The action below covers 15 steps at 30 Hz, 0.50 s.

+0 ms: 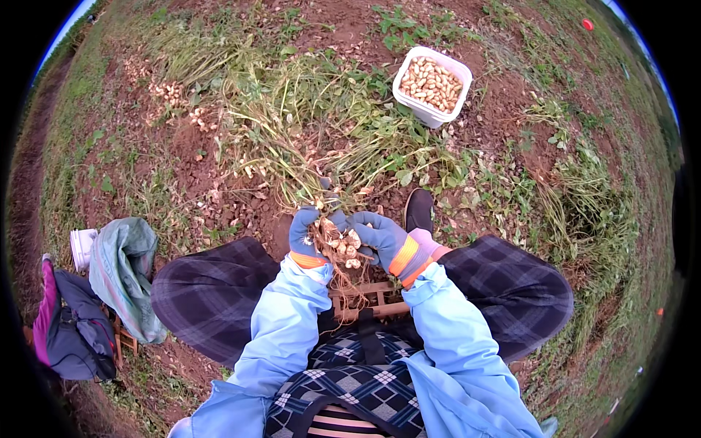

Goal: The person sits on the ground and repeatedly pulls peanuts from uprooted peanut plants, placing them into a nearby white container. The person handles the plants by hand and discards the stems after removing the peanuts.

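Both my hands wear blue-grey work gloves with orange cuffs. My left hand (pixel 305 236) grips the stems of an uprooted peanut plant, just above the pods. A cluster of pale peanut pods (pixel 346 246) hangs between my hands, with thin roots trailing down towards my lap. My right hand (pixel 384 235) is curled against the right side of this cluster, its fingertips partly hidden behind the pods. The leafy stems point away from me, onto a heap of pulled peanut plants (pixel 306 117). Beyond the heap stands a white plastic bucket (pixel 432 117) filled near its rim with loose peanuts.
A low wooden stool (pixel 378 309) shows between my legs. To my left lie a green woven sack (pixel 123 274), a white bucket (pixel 82 247) and a dark jacket (pixel 82 323) over a wooden stool. More peanuts with pods (pixel 167 94) lie far left; pulled vines (pixel 580 202) lie right.
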Each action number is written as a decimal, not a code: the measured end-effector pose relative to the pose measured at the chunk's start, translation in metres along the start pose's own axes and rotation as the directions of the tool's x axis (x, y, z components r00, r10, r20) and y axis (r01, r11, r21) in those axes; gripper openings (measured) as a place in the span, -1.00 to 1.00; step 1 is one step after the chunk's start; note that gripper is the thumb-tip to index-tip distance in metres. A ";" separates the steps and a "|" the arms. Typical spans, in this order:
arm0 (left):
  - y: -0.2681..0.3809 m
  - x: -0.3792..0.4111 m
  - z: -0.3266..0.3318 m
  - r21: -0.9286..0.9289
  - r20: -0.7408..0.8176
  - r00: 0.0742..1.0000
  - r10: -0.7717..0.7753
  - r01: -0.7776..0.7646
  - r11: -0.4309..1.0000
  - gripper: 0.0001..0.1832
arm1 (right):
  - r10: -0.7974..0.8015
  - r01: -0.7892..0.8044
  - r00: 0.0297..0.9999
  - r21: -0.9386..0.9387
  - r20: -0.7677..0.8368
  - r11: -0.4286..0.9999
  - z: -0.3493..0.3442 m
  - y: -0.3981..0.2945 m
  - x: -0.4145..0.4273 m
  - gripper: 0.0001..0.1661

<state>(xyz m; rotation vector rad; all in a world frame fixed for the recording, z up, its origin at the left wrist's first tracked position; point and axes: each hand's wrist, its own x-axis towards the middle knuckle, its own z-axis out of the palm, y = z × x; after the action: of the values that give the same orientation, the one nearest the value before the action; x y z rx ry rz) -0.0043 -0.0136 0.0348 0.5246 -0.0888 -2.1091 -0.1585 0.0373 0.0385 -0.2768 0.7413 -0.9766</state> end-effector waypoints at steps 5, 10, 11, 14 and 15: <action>-0.003 0.000 -0.005 -0.026 -0.054 0.998 0.010 -0.011 1.000 -0.59 | -0.091 0.087 0.993 -0.052 -0.078 0.995 -0.003 0.010 0.007 -0.74; -0.004 -0.002 0.010 0.063 -0.227 0.972 0.065 -0.052 0.997 -0.52 | -0.215 0.134 0.963 -0.403 -0.163 0.905 -0.002 0.008 0.008 -0.78; -0.006 -0.003 0.023 0.077 -0.338 0.940 0.058 -0.034 0.996 -0.50 | -0.276 0.121 0.947 -0.620 -0.161 0.775 -0.003 0.006 0.009 -0.76; -0.004 -0.005 0.006 -0.056 -0.133 0.990 -0.043 0.036 0.998 -0.53 | -0.423 -0.057 0.898 -0.987 -0.116 0.150 -0.002 -0.005 0.013 -0.68; -0.002 -0.005 0.004 -0.123 0.040 0.996 -0.081 0.086 0.989 -0.55 | -0.453 -0.109 0.874 -0.979 -0.177 0.172 -0.005 -0.008 0.015 -0.69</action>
<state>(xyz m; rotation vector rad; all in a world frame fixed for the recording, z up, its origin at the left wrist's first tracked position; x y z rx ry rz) -0.0056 -0.0089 0.0395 0.4242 0.0455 -2.1894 -0.1624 0.0216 0.0322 -1.3938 1.8068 -0.6101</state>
